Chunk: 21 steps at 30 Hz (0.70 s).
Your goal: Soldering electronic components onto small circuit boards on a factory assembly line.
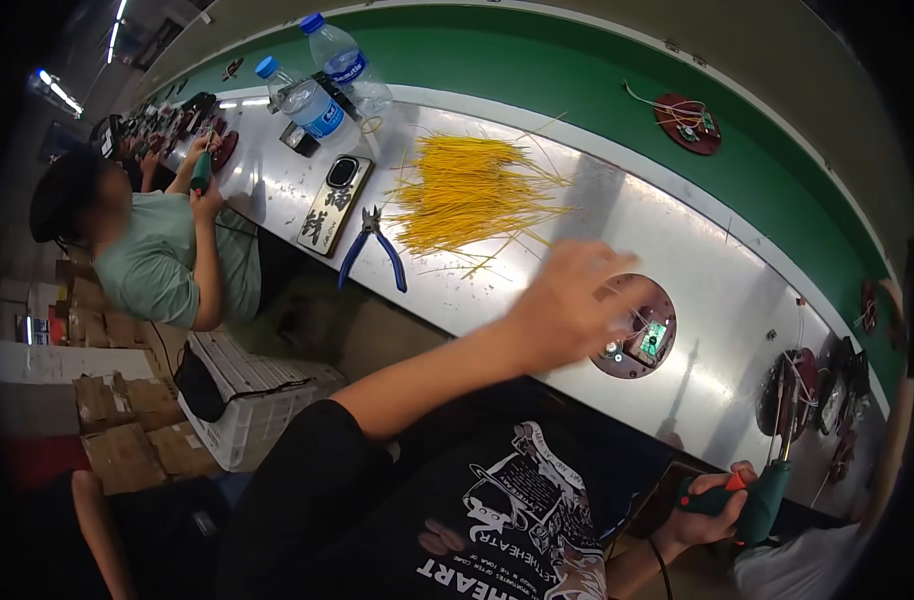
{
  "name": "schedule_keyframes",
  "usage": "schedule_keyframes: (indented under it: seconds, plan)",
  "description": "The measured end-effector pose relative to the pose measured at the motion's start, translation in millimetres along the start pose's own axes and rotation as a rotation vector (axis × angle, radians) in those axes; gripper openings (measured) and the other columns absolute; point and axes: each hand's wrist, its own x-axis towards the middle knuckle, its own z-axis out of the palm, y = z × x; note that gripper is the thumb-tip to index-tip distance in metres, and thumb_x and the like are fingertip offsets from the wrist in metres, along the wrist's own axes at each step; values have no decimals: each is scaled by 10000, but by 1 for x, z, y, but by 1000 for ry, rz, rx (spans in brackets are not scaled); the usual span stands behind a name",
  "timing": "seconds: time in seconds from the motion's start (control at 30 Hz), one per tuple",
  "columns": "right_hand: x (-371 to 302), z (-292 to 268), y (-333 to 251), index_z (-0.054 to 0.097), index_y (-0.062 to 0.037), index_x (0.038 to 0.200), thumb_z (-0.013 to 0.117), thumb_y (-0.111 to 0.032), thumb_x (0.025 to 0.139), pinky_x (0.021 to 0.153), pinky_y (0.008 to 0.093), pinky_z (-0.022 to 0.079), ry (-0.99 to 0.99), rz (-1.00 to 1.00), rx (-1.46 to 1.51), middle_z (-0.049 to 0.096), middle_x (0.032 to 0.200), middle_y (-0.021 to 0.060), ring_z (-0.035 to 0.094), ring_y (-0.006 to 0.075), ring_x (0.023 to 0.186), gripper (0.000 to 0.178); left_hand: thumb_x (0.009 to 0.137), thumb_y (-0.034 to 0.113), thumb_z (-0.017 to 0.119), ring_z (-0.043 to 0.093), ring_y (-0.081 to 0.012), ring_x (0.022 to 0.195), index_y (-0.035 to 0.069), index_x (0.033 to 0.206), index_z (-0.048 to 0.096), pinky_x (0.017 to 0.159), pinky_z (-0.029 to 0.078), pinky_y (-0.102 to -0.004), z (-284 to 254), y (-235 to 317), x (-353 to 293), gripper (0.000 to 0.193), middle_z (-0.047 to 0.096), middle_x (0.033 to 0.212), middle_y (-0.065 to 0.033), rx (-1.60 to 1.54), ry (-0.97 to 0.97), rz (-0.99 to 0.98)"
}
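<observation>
My left hand (575, 305) reaches over the bench, beside a dark red round plate (665, 295) carrying a small green circuit board (654, 338) and thin wires. Its fingers are blurred by motion and partly overlap the plate's left side. I cannot tell whether they hold anything. At the lower right, my right hand (712, 518) is closed around the grip of a green soldering gun (765, 505) with an orange trigger and a long thin metal tip. The tip points up toward the bench's right end. Left of my left hand lies a pile of thin yellow wires (467, 190).
Blue-handled cutters (374, 250), a phone (335, 205) and two water bottles (349, 68) (312, 105) occupy the bench's left part. More red plates with wires lie on the green ledge (689, 124) and at the right end (792, 390). A co-worker (172, 250) sits at left.
</observation>
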Motion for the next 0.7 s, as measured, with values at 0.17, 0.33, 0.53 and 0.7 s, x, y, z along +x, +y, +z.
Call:
schedule_keyframes:
  seconds: [0.17,0.33,0.53,0.7]
  plan:
    - [-2,12,4,504,65,1156,464,-290,1011,452,236,402,-74,-87,1,541,876,126,500,126,479,385,818,126,656,561,-303,936,71,842,681,854,464,-432,-64,-98,-19,65,632,944,-97,620,-44,-297]
    - [-8,16,-1,518,65,1138,472,-273,1003,457,238,409,-130,-61,31,547,877,139,494,136,461,367,823,119,648,561,-287,943,72,859,690,853,460,-405,-70,-126,-31,73,630,941,-88,485,-112,-238]
    - [-15,5,-4,538,66,1120,495,-286,988,466,243,423,-96,-106,-59,571,883,151,496,149,453,378,797,84,669,587,-294,852,49,865,676,779,484,-419,-70,-104,-12,77,621,877,-80,314,73,-83]
    - [-22,30,-13,541,103,1210,605,-254,922,475,272,461,-183,50,-108,628,1036,199,568,178,502,463,732,38,695,588,-290,698,35,864,661,639,493,-416,-31,-30,4,137,588,793,-76,32,39,11]
